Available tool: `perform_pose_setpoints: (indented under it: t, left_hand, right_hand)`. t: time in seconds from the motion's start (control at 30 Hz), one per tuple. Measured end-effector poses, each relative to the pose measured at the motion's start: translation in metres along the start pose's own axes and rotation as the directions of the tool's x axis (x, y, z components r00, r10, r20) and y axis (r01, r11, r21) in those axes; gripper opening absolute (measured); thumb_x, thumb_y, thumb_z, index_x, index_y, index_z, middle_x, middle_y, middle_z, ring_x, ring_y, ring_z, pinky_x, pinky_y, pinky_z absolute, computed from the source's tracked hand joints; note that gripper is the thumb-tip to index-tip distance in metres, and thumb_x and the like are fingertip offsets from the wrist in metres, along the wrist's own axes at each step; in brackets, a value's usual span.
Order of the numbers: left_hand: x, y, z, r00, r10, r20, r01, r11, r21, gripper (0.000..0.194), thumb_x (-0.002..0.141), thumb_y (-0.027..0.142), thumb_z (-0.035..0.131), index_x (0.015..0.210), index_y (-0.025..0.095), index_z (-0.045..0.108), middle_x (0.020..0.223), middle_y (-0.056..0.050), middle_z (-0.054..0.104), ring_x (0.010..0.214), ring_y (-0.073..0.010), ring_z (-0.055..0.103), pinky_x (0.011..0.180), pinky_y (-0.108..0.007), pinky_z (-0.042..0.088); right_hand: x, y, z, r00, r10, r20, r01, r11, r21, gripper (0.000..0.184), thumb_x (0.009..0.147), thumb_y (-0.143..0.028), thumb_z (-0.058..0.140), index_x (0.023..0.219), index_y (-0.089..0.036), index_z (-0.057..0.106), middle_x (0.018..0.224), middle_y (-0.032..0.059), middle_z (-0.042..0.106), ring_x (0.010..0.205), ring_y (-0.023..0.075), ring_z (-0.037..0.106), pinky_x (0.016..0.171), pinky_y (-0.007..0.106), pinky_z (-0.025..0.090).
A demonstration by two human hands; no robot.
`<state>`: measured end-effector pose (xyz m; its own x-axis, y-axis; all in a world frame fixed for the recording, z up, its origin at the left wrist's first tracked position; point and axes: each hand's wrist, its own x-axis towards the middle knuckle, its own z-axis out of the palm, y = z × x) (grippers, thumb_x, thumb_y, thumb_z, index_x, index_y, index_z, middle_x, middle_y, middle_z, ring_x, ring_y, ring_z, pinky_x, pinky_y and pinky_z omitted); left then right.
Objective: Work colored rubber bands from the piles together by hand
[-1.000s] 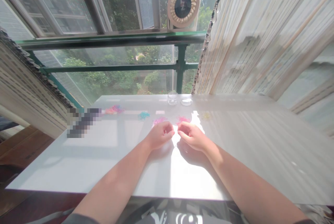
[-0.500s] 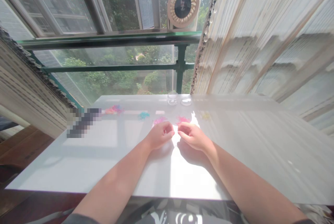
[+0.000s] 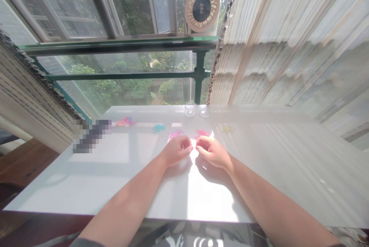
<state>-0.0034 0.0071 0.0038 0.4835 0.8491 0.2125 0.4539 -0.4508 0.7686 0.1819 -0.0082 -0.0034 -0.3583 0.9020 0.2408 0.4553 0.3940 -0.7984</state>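
My left hand (image 3: 178, 150) and my right hand (image 3: 211, 150) are close together over the white table (image 3: 121, 178), thumbs and fingertips pinched and almost meeting. Whatever is between the fingers is too small or too bright to make out. Just beyond my left hand lies a little heap of thin purple-pink strands (image 3: 175, 134). A similar heap of red-pink strands (image 3: 201, 133) sits behind my right hand. Farther left is a turquoise heap (image 3: 158, 128), and off to the right a pale yellow heap (image 3: 227, 128).
A mixed-colour heap (image 3: 125, 121) lies by a pixelated dark patch (image 3: 92, 135) on the left. Near the back edge stand a clear round container (image 3: 190, 109) and a clear disc (image 3: 205, 113). A fan (image 3: 202, 9) stands behind the rail (image 3: 123, 46); a curtain (image 3: 259, 47) hangs right.
The curtain on the right has shifted a little to the left, and the sunlit patch beside my right hand has shrunk. Both hands stay pinched in nearly the same place.
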Motion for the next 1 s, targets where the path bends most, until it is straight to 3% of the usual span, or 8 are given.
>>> perform_pose_setpoints:
  t: [1.0]
  left_hand:
    - [-0.0009, 0.0039, -0.0013, 0.999, -0.021, -0.024, 0.022, 1.000, 0.012, 0.014, 0.076, 0.028, 0.051, 0.067, 0.017, 0.051, 0.065, 0.001, 0.053, 0.061, -0.0114, 0.047, 0.059, -0.024, 0.038]
  right_hand:
    - [0.0000, -0.0016, -0.0043, 1.000, 0.014, 0.023, -0.013, 1.000, -0.012, 0.010, 0.078, -0.019, 0.045, 0.072, -0.020, 0.052, 0.063, -0.0027, 0.053, 0.057, 0.0113, 0.045, 0.052, 0.023, 0.034]
